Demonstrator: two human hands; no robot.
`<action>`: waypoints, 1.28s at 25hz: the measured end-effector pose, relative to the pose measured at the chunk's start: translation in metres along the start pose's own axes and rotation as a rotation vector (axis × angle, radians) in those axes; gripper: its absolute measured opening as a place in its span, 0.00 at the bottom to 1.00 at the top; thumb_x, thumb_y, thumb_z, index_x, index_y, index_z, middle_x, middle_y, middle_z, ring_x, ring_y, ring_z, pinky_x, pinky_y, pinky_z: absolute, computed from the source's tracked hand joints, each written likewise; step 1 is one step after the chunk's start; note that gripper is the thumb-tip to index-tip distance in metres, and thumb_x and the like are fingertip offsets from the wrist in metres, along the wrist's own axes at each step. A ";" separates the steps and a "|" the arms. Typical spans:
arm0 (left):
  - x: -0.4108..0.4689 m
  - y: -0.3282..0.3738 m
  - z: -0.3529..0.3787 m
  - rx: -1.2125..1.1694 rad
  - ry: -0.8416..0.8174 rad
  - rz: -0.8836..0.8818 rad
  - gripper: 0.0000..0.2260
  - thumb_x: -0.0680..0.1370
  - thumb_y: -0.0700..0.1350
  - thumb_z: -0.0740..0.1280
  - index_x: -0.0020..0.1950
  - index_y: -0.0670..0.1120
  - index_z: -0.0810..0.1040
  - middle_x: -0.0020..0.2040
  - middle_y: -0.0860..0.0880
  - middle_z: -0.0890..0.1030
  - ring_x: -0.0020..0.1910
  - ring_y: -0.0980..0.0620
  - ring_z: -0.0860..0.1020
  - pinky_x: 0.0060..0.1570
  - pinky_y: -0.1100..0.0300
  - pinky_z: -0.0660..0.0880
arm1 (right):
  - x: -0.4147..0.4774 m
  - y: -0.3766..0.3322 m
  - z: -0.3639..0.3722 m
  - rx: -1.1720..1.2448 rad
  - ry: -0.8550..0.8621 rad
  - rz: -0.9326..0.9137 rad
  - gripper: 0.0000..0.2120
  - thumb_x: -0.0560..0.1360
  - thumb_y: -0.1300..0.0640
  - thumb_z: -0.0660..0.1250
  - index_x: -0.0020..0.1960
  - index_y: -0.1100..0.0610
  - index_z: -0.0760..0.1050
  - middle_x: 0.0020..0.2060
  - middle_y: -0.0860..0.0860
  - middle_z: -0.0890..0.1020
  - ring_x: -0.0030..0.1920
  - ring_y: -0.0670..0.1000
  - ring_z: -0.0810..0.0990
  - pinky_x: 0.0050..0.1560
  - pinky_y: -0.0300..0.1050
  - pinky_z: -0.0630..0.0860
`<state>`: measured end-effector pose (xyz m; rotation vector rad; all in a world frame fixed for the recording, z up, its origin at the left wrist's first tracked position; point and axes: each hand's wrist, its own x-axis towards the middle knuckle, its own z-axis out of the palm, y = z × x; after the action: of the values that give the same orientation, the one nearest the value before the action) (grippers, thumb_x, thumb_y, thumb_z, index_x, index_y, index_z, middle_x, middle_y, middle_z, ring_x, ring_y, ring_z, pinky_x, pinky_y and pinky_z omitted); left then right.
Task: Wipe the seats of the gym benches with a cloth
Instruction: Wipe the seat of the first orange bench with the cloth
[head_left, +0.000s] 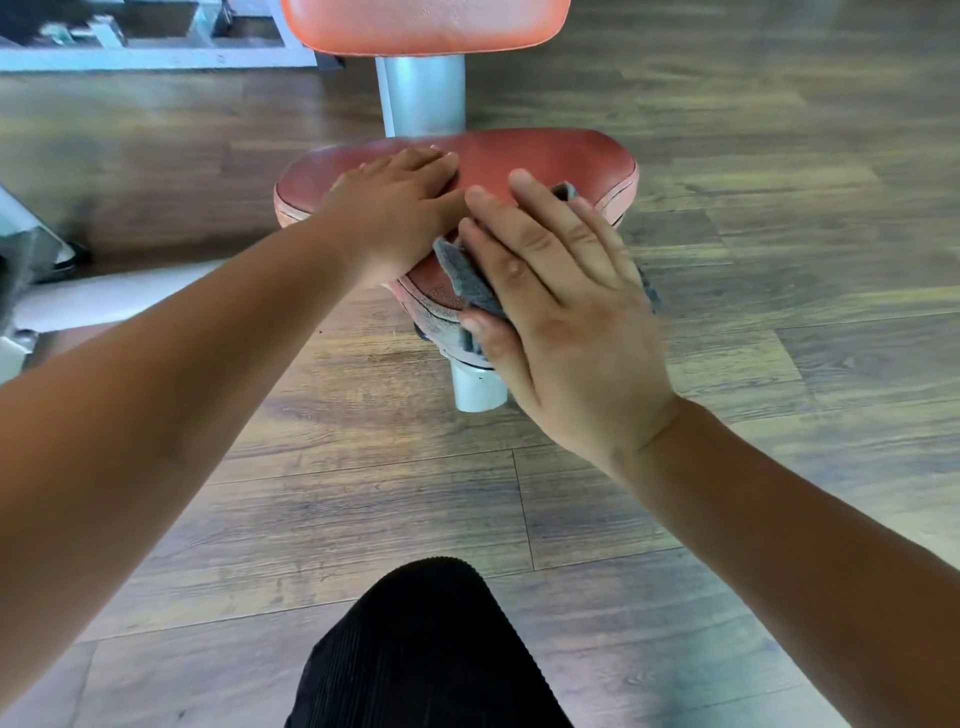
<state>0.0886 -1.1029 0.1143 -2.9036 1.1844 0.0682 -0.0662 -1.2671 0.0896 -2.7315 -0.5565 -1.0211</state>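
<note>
A worn red padded seat (550, 156) on a grey post fills the middle of the head view. My left hand (395, 208) lies flat on its left half, fingers together, holding nothing. My right hand (561, 306) presses a grey cloth (467, 280) down on the seat's near right part, fingers spread over it. The cloth is mostly hidden under the palm; one corner shows beyond the fingers and one edge by the thumb. The seat's near edge looks scuffed and pale.
An orange back pad (426, 23) on a thick grey column (423, 96) stands just behind the seat. Pale metal frame bars (156, 52) lie at the far left. A grey post (478, 387) holds the seat above wood-look flooring (363, 493). My black-clad knee (426, 649) is at the bottom.
</note>
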 end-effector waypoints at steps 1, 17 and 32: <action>0.001 -0.001 0.000 0.010 0.009 0.018 0.42 0.74 0.65 0.38 0.81 0.46 0.65 0.83 0.38 0.59 0.83 0.36 0.55 0.76 0.34 0.59 | -0.004 0.003 -0.003 0.020 -0.010 -0.010 0.24 0.84 0.48 0.62 0.74 0.62 0.73 0.75 0.57 0.73 0.78 0.60 0.68 0.77 0.61 0.64; -0.052 0.058 -0.037 -0.559 0.410 -0.449 0.19 0.82 0.56 0.64 0.69 0.49 0.80 0.69 0.47 0.80 0.71 0.45 0.74 0.72 0.53 0.69 | 0.027 0.032 -0.042 0.543 -0.094 0.352 0.10 0.80 0.55 0.67 0.59 0.55 0.81 0.52 0.48 0.84 0.55 0.51 0.80 0.58 0.47 0.76; -0.078 0.166 -0.081 -1.456 0.722 -0.373 0.24 0.81 0.58 0.61 0.77 0.57 0.70 0.73 0.52 0.75 0.74 0.56 0.72 0.78 0.48 0.65 | 0.082 -0.021 -0.092 1.416 0.039 0.919 0.15 0.84 0.52 0.60 0.51 0.46 0.86 0.51 0.48 0.88 0.58 0.50 0.86 0.71 0.54 0.75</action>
<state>-0.0802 -1.1688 0.2002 -4.6888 0.5892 -0.2611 -0.0726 -1.2506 0.2137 -1.3527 0.0770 -0.1975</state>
